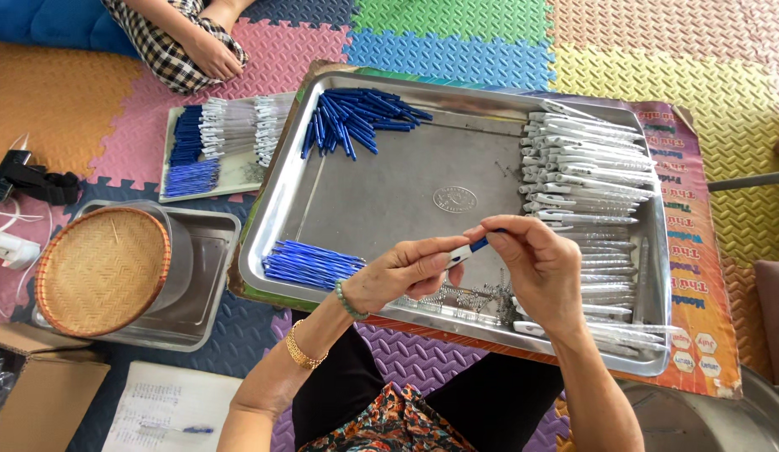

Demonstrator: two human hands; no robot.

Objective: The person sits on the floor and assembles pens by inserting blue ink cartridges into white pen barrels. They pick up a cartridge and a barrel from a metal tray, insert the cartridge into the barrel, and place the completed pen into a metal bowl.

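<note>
A: Left hand [403,272]?
B: Curled narrow, pinching the white end of a pen [465,250] over the metal tray [381,201]

A: Right hand [536,264]?
B: Closed on the pen's blue end, thumb and fingertips [495,237] pressing, just beside the left

A: Around them?
B: Blue caps [356,117] heaped at the tray's far left corner, blue refills [310,265] near left, white barrels [586,167] stacked along the right, small springs [465,297] under the hands. Woven basket [100,269] off to the left, on a smaller tray

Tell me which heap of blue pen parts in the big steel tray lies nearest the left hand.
The near-left heap, thin blue refills lying beside the left hand. The other blue heap, darker parts, sits at the steel tray's far edge.
</note>
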